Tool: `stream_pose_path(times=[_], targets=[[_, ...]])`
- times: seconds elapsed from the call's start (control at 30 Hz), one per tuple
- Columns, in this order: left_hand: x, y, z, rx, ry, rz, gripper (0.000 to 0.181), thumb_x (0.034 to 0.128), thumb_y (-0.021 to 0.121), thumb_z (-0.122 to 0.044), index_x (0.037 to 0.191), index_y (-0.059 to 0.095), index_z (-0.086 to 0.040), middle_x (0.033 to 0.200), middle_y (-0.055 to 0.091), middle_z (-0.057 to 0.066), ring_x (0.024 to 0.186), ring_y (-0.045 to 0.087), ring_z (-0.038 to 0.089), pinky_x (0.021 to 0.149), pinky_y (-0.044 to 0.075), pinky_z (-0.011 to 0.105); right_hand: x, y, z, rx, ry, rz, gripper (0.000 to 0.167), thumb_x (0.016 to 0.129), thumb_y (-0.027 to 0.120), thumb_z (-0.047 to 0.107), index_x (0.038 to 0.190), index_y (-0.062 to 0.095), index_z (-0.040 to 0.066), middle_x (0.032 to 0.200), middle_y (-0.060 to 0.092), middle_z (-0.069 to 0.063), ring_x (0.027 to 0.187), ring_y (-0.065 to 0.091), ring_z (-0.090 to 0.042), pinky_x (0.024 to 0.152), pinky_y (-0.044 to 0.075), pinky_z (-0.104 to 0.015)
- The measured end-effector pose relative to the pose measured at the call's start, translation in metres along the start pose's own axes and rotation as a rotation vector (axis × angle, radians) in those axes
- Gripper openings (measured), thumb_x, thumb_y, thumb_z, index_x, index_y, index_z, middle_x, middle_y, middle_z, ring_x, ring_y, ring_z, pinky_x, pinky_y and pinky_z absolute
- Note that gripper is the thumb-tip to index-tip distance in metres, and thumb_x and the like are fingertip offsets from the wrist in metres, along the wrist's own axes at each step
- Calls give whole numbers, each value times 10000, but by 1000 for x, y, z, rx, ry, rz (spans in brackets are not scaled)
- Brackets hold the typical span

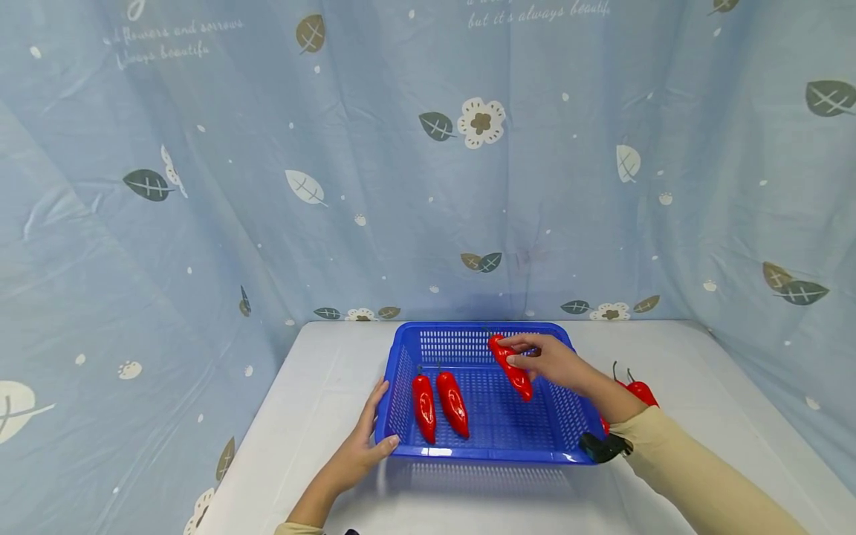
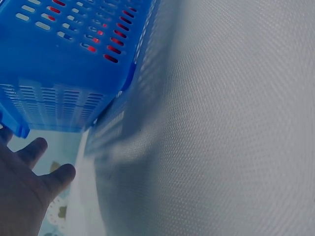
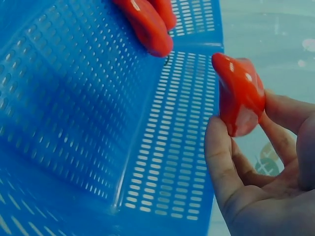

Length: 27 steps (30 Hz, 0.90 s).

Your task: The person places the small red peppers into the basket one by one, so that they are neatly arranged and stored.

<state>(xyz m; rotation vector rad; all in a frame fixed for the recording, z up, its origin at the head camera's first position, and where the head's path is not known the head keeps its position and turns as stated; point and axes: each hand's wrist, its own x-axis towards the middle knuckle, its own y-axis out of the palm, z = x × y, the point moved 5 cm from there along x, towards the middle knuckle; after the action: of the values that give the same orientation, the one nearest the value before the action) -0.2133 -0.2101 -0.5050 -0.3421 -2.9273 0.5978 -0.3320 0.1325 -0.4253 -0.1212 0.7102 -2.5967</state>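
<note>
My right hand [image 1: 551, 362] pinches a red pepper [image 1: 511, 369] between thumb and fingers, above the right half of the blue basket [image 1: 488, 455]. The right wrist view shows this pepper [image 3: 241, 93] held by the fingertips of the hand [image 3: 266, 196]. Two other red peppers [image 1: 424, 409] [image 1: 452, 403] lie side by side in the basket's left half. My left hand [image 1: 359, 446] touches the basket's left side with its fingers fairly straight; in the left wrist view the hand [image 2: 24, 182] is beside the basket wall [image 2: 59, 59].
More red peppers [image 1: 642, 392] lie on the white table [image 1: 321, 371] right of the basket, partly behind my right forearm. A black object [image 1: 604, 447] is at the basket's front right corner. A blue patterned curtain [image 1: 401, 186] hangs behind the table.
</note>
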Motion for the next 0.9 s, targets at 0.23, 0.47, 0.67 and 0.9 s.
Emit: stream_pose_path(times=[0.23,0.47,0.67,0.9], targets=[[1,0,1,1,-5,-1,901,945,647,-262,1647,81,-275,1708,-50,136,1539,57,448,1194,166,631,6,9,-2,-10,17,52,416,958,713,218,1355,660,106,1254,635,-178,945,652,-240,740,621,-399],[0,0,1,4,-18,-3,900,946,647,-272,1647,81,-274,1712,-47,113,1541,53,445,1192,167,637,8,14,-1,-30,29,68,397,958,710,204,1341,670,108,1250,640,-167,958,653,-234,755,620,-394],[-1,0,0,9,-16,-10,901,943,647,-270,1646,85,-278,1710,-48,124,1540,46,451,1186,176,641,13,19,-3,-42,33,96,392,956,714,211,1339,677,134,1247,640,-152,986,658,-235,767,623,-410],[-1,0,0,3,-18,-9,900,943,648,-271,1646,85,-289,1710,-51,122,1540,34,450,1184,175,646,17,29,0,-60,57,152,346,956,712,194,1301,709,160,1165,639,-102,952,634,-224,756,619,-387]])
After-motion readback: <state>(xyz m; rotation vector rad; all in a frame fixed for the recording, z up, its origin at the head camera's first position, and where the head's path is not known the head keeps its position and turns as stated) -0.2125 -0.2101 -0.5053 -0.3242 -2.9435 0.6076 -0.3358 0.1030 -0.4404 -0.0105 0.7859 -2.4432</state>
